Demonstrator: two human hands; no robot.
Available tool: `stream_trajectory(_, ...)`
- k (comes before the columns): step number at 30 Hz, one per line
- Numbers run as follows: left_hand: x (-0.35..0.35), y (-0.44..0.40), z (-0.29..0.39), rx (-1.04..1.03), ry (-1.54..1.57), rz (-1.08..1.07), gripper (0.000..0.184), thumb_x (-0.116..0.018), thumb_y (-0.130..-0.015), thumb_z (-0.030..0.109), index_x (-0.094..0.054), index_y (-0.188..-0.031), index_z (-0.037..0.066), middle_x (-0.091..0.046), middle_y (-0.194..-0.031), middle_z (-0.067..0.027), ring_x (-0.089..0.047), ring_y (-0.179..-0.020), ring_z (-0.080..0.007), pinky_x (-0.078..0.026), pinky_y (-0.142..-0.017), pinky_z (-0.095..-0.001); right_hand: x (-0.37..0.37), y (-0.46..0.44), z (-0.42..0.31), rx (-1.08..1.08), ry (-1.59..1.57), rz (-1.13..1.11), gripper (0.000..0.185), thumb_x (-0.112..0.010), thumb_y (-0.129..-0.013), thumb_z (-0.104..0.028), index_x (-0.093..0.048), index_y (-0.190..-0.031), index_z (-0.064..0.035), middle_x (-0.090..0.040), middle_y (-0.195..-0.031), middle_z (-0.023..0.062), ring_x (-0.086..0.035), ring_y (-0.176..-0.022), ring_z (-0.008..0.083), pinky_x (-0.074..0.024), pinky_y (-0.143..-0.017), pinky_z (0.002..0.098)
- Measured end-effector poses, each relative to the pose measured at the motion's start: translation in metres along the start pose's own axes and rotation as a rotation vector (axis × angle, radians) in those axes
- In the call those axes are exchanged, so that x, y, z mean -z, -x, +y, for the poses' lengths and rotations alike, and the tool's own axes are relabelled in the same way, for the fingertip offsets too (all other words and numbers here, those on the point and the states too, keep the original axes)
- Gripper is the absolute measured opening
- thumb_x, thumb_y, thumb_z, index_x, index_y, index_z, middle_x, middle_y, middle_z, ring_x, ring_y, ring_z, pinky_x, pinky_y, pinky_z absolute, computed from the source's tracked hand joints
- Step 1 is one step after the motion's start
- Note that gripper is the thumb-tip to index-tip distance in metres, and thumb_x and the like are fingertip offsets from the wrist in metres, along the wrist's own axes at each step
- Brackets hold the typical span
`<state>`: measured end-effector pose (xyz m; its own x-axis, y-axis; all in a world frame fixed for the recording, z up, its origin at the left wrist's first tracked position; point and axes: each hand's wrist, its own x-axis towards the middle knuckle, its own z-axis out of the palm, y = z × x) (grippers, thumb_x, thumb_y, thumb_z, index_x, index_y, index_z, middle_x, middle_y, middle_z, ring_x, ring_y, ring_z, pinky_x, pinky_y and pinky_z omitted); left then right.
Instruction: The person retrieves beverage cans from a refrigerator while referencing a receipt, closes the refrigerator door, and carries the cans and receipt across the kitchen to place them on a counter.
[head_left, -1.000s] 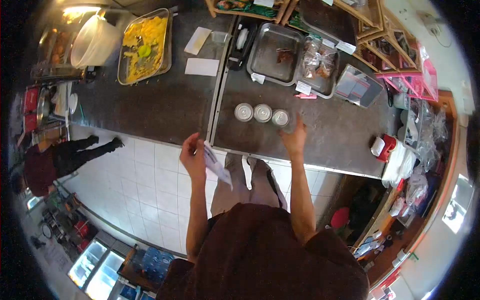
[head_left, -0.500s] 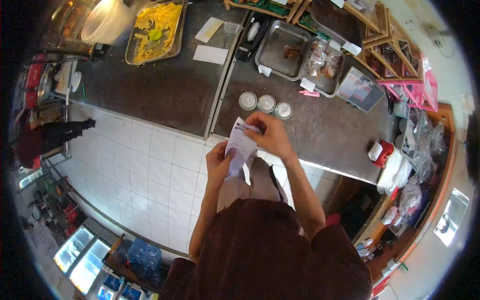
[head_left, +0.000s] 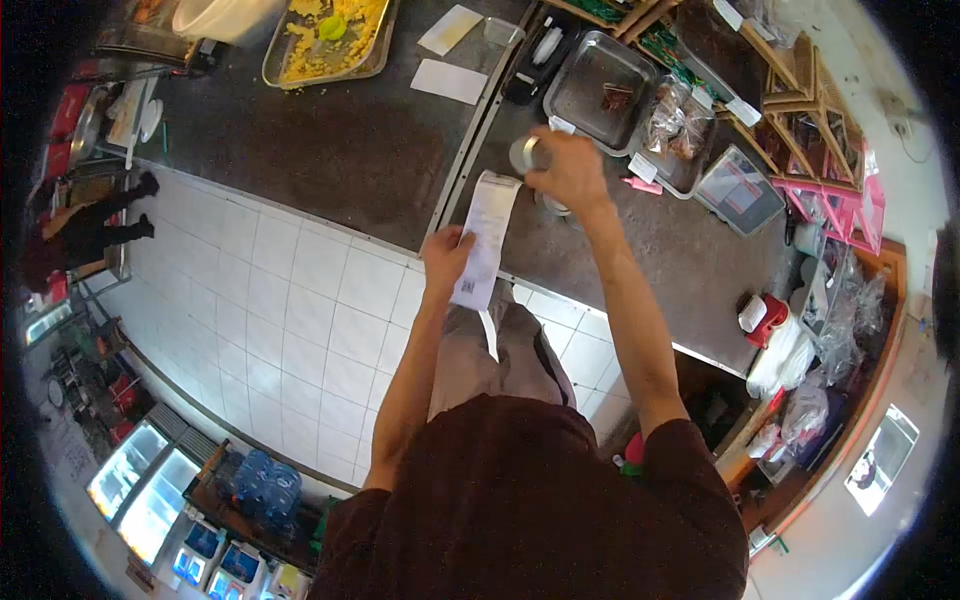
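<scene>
A long printed paper receipt (head_left: 487, 232) hangs in my left hand (head_left: 447, 258), pinched at its left edge by thumb and fingers. Its upper end curls over the counter's front edge. My right hand (head_left: 573, 170) reaches over the counter, its fingers closed around a metal drink can (head_left: 524, 153). Below that hand, another silver can (head_left: 550, 204) shows only in part. Any further can is hidden by the hand and wrist.
Metal trays (head_left: 598, 92) and a pink marker-like item (head_left: 642, 186) lie behind the right hand. A tray of yellow food (head_left: 330, 50) and papers (head_left: 448, 81) sit on the left counter (head_left: 300, 150). Another person (head_left: 85, 220) stands far left.
My right hand has left the receipt and gone forward to a can, which is displaced from the row. The receipt now hangs longer from my left hand. The view has shifted slightly.
</scene>
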<state>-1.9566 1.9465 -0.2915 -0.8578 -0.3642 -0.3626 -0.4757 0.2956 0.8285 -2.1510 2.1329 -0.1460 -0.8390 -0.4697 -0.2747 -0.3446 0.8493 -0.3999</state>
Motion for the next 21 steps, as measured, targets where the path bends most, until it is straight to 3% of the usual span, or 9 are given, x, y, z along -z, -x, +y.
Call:
stream_trajectory(1,-0.009,-0.008,0.016,-0.141,-0.055,0.067,0.025,-0.077,-0.083,0.020,-0.074,-0.095,-0.002,-0.072,-0.075,-0.0113,-0.067,-0.067,-0.0142,-0.051,-0.063,-0.0315,0.012,0.003,0.000,-0.018,-0.024,0.061,0.062,-0.079,-0.071,-0.024,-0.063,-0.127,-0.0034,-0.070,-0.111,0.0190,-0.068,-0.102,0.0374,-0.0552,-0.089,0.0484)
stream_trajectory(3,-0.057,-0.053,-0.028,-0.080,0.210,-0.053,0.023,-0.076,-0.083,0.019,-0.074,-0.095,-0.001,-0.074,-0.077,-0.0122,-0.070,-0.069,-0.0192,-0.053,-0.065,-0.0337,0.024,0.009,-0.008,0.010,-0.036,0.137,0.060,-0.079,-0.071,-0.024,-0.064,-0.125,-0.0045,-0.070,-0.109,0.0185,-0.068,-0.102,0.0366,-0.0556,-0.088,0.0480)
stream_trajectory(6,-0.088,-0.081,-0.030,-0.116,0.127,-0.107,0.022,-0.076,-0.083,0.019,-0.074,-0.093,-0.001,-0.074,-0.079,-0.0137,-0.072,-0.071,-0.0233,-0.054,-0.066,-0.0351,-0.006,-0.005,0.002,0.030,0.129,0.113,0.058,-0.080,-0.070,-0.024,-0.065,-0.124,-0.0075,-0.070,-0.111,0.0177,-0.066,-0.106,0.0370,-0.0525,-0.095,0.0488)
stream_trajectory(7,-0.069,-0.070,0.016,-0.120,-0.066,-0.100,0.029,-0.079,-0.083,0.023,-0.073,-0.094,-0.003,-0.075,-0.083,-0.0146,-0.072,-0.072,-0.0253,-0.055,-0.068,-0.0361,-0.025,-0.016,0.010,0.000,0.169,0.042,0.059,-0.081,-0.070,-0.025,-0.065,-0.125,-0.0075,-0.069,-0.112,0.0176,-0.066,-0.108,0.0373,-0.0512,-0.098,0.0493)
stream_trajectory(9,-0.074,-0.070,0.006,-0.145,0.044,-0.073,0.032,-0.080,-0.082,0.025,-0.072,-0.096,-0.003,-0.075,-0.084,-0.0146,-0.072,-0.072,-0.0243,-0.055,-0.067,-0.0358,-0.083,-0.032,0.039,-0.157,0.033,-0.004,0.067,-0.082,-0.071,-0.027,-0.060,-0.132,-0.0077,-0.066,-0.117,0.0193,-0.061,-0.114,0.0399,-0.0461,-0.104,0.0514)
stream_trajectory(12,-0.061,-0.055,-0.022,-0.063,0.236,-0.111,0.040,-0.084,-0.081,0.019,-0.066,-0.109,-0.003,-0.075,-0.087,-0.0137,-0.072,-0.075,-0.0195,-0.057,-0.065,-0.0315,-0.042,0.005,0.030,0.024,-0.102,0.223,0.078,-0.083,-0.071,-0.030,-0.052,-0.140,-0.0075,-0.062,-0.126,0.0222,-0.056,-0.124,0.0413,-0.0449,-0.106,0.0519)
stream_trajectory(15,-0.018,-0.012,-0.010,0.105,0.330,-0.163,0.043,-0.083,-0.082,0.011,-0.062,-0.117,-0.003,-0.074,-0.089,-0.0130,-0.072,-0.077,-0.0171,-0.058,-0.064,-0.0289,-0.006,0.048,0.024,-0.234,-0.013,0.189,0.089,-0.085,-0.070,-0.033,-0.046,-0.146,-0.0072,-0.056,-0.137,0.0242,-0.050,-0.131,0.0430,-0.0428,-0.109,0.0512)
stream_trajectory(17,-0.002,0.009,-0.013,0.256,0.403,-0.230,0.045,-0.081,-0.083,0.008,-0.060,-0.121,-0.002,-0.074,-0.091,-0.0127,-0.072,-0.078,-0.0168,-0.058,-0.064,-0.0282,-0.017,0.068,0.034,-0.277,-0.027,0.133,0.089,-0.086,-0.069,-0.033,-0.048,-0.145,-0.0061,-0.055,-0.141,0.0229,-0.049,-0.132,0.0435,-0.0420,-0.109,0.0508)
stream_trajectory(21,-0.002,0.017,-0.027,0.248,0.424,-0.178,0.044,-0.080,-0.083,0.008,-0.060,-0.121,-0.001,-0.071,-0.082,-0.0086,-0.067,-0.070,-0.0127,-0.052,-0.058,-0.0261,-0.069,0.093,0.089,-0.179,-0.109,0.057,0.083,-0.086,-0.069,-0.034,-0.053,-0.141,-0.0061,-0.057,-0.138,0.0202,-0.049,-0.131,0.0451,-0.0414,-0.110,0.0506)
